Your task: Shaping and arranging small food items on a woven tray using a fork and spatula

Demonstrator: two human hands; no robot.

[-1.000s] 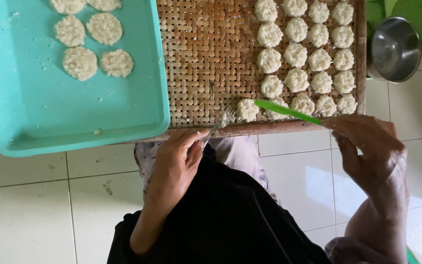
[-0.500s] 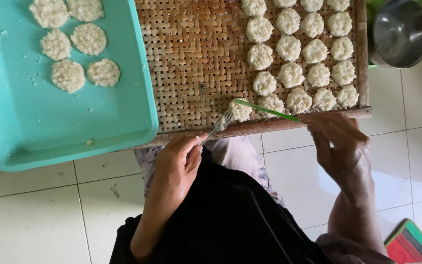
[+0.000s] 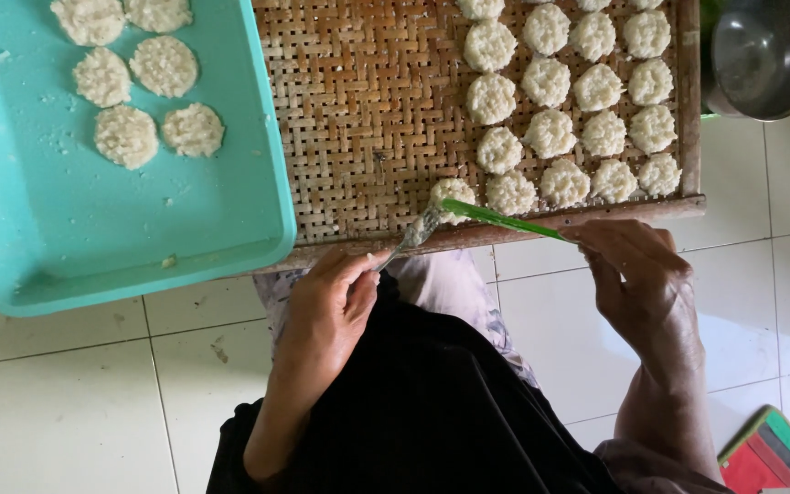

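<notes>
Right hand (image 3: 637, 274) holds thin green spatula (image 3: 505, 220).

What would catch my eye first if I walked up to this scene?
Rows of pale rice cakes on a woven bamboo tray, then a turquoise tray with a few more at left. At the near edge, the left hand holds a spoon and the right hand a green stick.

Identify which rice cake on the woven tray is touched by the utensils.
The rice cake at the left end of the bottom row, by the woven tray's near edge; the spoon and green stick meet on it.
</notes>
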